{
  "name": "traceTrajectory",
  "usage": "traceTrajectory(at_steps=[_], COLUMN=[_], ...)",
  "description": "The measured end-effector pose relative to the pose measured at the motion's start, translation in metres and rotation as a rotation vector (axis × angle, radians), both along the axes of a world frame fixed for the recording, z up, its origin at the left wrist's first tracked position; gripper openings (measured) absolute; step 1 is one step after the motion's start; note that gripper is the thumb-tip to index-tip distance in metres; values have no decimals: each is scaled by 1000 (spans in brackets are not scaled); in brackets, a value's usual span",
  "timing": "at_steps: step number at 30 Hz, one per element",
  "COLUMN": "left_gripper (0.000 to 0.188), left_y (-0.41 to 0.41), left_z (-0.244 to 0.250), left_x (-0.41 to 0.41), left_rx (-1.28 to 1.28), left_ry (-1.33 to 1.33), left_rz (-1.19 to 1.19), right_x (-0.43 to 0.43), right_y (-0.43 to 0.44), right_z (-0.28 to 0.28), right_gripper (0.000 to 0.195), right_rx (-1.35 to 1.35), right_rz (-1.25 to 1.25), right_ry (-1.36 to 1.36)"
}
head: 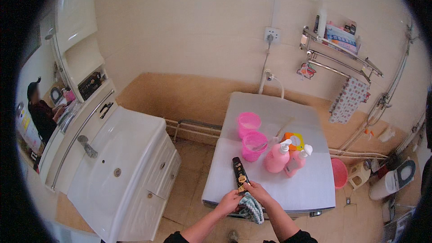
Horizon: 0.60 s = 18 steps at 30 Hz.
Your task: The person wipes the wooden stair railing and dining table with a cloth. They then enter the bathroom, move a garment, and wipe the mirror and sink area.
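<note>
My left hand (229, 201) grips the lower end of a black squeeze bottle (239, 172) with a gold label. Against the same end, my right hand (258, 192) presses its thumb to the bottle's right side. A green-and-white striped cloth (252, 211) is bunched below my right hand and hangs down between both hands; which fingers hold it is partly hidden. The bottle points away from me, over the front part of a covered washing machine (219, 182). Beyond it stand two pink cups (249, 121) and two pink pump bottles (277, 158), with an orange-and-yellow box (297, 140) behind.
At left is a white washbasin (135, 148) with a grey tap (87, 146) and a mirror (44, 108) reflecting a person. A metal rack (337, 57) with a patterned towel (349, 101) hangs at right. A red basin (338, 173), stool (359, 175) and toilet (388, 185) stand below.
</note>
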State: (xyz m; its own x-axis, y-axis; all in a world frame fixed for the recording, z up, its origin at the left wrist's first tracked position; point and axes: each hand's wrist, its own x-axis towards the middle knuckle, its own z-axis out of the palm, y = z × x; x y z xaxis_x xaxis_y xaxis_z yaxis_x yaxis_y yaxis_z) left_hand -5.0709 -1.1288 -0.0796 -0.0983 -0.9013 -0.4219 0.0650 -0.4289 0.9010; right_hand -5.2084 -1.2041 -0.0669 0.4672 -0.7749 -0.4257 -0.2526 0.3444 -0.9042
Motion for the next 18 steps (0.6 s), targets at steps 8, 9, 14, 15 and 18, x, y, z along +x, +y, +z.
traceTrajectory(at_steps=[8,9,14,15,18], left_gripper=[49,52,39,38,31], left_y=[19,24,63,73,104], left_z=[-4,-5,-1,-1,17], left_x=[18,23,59,67,98], left_rx=[-41,-60,-106,-121,-151], left_ry=[-53,-55,31,18,-63], left_rz=[-77,-85,-92,-93,-116], right_x=[-6,-6,22,32,73], right_y=[28,33,56,61,79], right_z=[28,38,63,66,43], right_gripper=[48,50,49,48,33], right_rx=[-295,-281,-287,-292,-340], right_rz=[34,48,377,456,548], right_ry=[473,551,614,614,294])
